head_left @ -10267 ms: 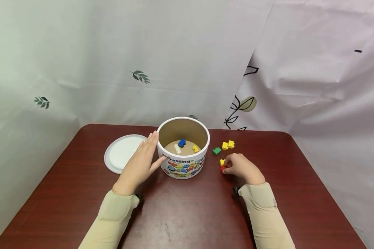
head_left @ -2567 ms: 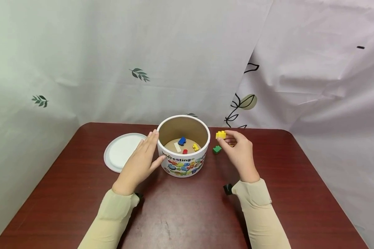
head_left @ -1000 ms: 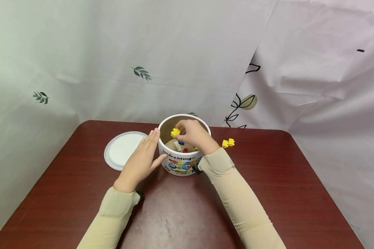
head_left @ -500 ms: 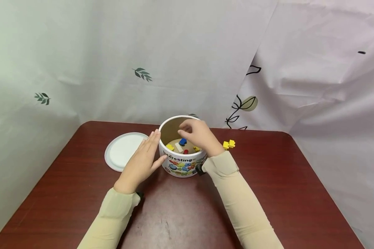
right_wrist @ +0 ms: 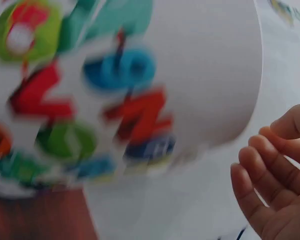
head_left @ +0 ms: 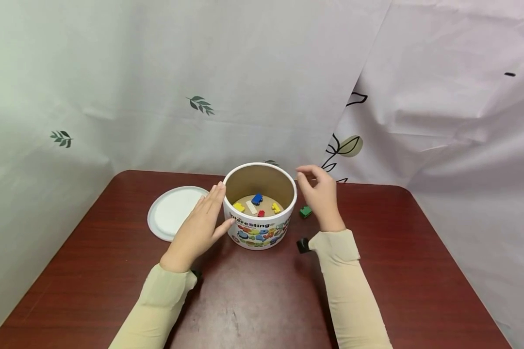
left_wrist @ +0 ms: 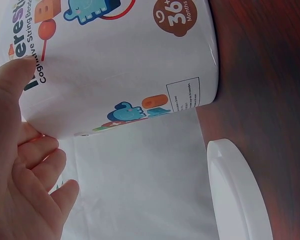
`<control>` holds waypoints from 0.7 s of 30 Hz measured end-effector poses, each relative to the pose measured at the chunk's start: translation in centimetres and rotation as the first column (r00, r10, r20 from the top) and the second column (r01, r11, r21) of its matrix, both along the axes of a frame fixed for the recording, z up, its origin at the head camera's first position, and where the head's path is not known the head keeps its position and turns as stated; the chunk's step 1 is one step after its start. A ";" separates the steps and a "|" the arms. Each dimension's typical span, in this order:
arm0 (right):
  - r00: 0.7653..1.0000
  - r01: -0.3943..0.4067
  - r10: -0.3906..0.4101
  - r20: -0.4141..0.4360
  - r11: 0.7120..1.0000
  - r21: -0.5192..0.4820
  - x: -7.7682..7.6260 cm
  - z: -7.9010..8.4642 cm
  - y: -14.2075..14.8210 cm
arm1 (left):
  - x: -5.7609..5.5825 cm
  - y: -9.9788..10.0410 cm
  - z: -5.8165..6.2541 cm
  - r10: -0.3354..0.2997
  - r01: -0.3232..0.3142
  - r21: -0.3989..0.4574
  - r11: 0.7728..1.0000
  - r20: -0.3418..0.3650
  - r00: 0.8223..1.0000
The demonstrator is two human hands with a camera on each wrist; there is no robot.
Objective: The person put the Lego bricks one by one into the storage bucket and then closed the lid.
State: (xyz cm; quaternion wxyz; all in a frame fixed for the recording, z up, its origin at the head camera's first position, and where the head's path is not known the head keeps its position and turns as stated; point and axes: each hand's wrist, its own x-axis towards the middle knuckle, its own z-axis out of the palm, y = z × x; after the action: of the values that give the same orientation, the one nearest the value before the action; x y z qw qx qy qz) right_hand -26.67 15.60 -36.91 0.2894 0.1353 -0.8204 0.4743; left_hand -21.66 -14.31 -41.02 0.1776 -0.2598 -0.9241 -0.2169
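Note:
My left hand (head_left: 195, 228) rests against the left side of a round white tub (head_left: 256, 237), its fingers nearly straight and its thumb on the printed front. In the left wrist view, thumb and fingertips lie around the tub's rim end. Just outside the tub's right rim is my right hand (head_left: 322, 196), raised above the table with loosely bent fingers and nothing in them. On the tub's floor lie a blue brick (head_left: 256, 199), a white brick (head_left: 251, 207), a red brick (head_left: 261, 213) and two yellow ones. A green brick (head_left: 305, 212) sits on the table beside my right wrist.
A white round lid (head_left: 174, 211) lies flat on the dark red table (head_left: 253, 300), left of the tub and partly behind my left hand. A pale curtain (head_left: 262, 87) with leaf prints hangs behind the table.
My right hand put first a red brick, then a yellow one into the tub. It has since moved out over the right rim and now covers the remaining yellow bricks. The left hand stays put.

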 end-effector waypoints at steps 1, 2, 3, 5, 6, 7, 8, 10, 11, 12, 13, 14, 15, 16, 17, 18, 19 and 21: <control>1.000 0.024 -0.023 0.015 1.000 -0.009 0.0 -0.4 0.5 | 0.0 0.0 0.0 0.000 0.000 0.000 1.000 0.002 1.000; 0.999 0.042 -0.041 0.034 0.999 -0.015 0.0 -0.8 1.0 | 0.0 0.0 -0.1 -0.001 0.001 0.000 1.000 -0.001 1.000; 0.997 0.057 -0.056 0.052 0.998 -0.017 0.0 -1.3 1.4 | 0.0 0.0 -0.1 -0.001 0.001 0.000 1.000 0.001 1.000; 0.993 0.080 -0.078 0.089 0.997 -0.020 0.0 -2.4 2.1 | 0.0 0.0 0.0 0.001 -0.001 -0.003 1.000 0.008 1.000; 0.990 0.096 -0.093 0.105 0.995 -0.019 0.0 -2.9 2.3 | 0.0 0.0 0.0 0.002 -0.002 -0.005 1.000 0.010 1.000; 0.986 0.112 -0.109 0.124 0.993 -0.022 0.0 -3.5 2.5 | 0.1 0.1 0.0 0.002 -0.002 -0.004 1.000 0.012 1.000; 0.981 0.130 -0.125 0.149 0.991 -0.026 0.0 -4.1 2.7 | 0.1 0.1 0.0 0.001 -0.001 -0.003 1.000 0.012 1.000; 0.965 0.170 -0.163 0.204 0.985 -0.019 -0.1 -5.2 2.9 | 0.1 0.1 0.0 -0.002 0.002 0.001 1.000 0.012 1.000; 0.955 0.191 -0.184 0.235 0.981 -0.010 -0.1 -5.7 3.0 | 0.1 0.2 0.0 -0.005 0.005 0.006 1.000 0.007 1.000; 0.943 0.208 -0.201 0.264 0.978 0.001 -0.1 -6.1 3.1 | 0.2 0.2 -0.1 -0.006 0.006 0.009 1.000 0.002 1.000; 0.931 0.224 -0.218 0.293 0.975 0.015 -0.1 -6.5 3.2 | 0.2 0.2 -0.1 -0.008 0.008 0.013 1.000 -0.002 1.000; 0.919 0.238 -0.234 0.318 0.971 0.028 -0.2 -6.8 3.2 | 0.2 0.2 -0.1 -0.009 0.009 0.014 1.000 -0.006 1.000; 0.907 0.248 -0.247 0.340 0.968 0.042 -0.2 -7.0 3.3 | 0.2 0.2 -0.1 -0.009 0.009 0.014 1.000 -0.009 1.000; 0.897 0.256 -0.257 0.361 0.965 0.052 -0.2 -7.3 3.3 | 0.2 0.1 -0.1 -0.009 0.009 0.015 1.000 -0.011 1.000; 0.887 0.259 -0.262 0.381 0.964 0.061 -0.1 -7.4 3.4 | 0.1 0.1 -0.1 -0.009 0.010 0.014 1.000 -0.013 1.000; 0.877 0.261 -0.268 0.399 0.963 0.073 -0.1 -7.5 3.4 | 0.1 0.1 -0.1 -0.010 0.010 0.013 1.000 -0.015 1.000; 0.868 0.262 -0.271 0.417 0.962 0.081 0.0 -7.5 3.5 | 0.1 0.0 -0.1 -0.011 0.011 0.011 1.000 -0.016 1.000; 0.853 0.250 -0.266 0.450 0.963 0.096 0.1 -7.6 3.5 | 0.0 0.0 -0.1 -0.011 0.012 0.007 1.000 -0.018 1.000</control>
State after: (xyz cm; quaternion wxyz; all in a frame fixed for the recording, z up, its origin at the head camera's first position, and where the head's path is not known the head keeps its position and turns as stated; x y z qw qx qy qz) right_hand -26.55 19.13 -44.55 0.1461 -0.0869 -0.8839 0.4358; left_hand -21.67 -14.34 -41.09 0.1855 -0.2665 -0.9202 -0.2187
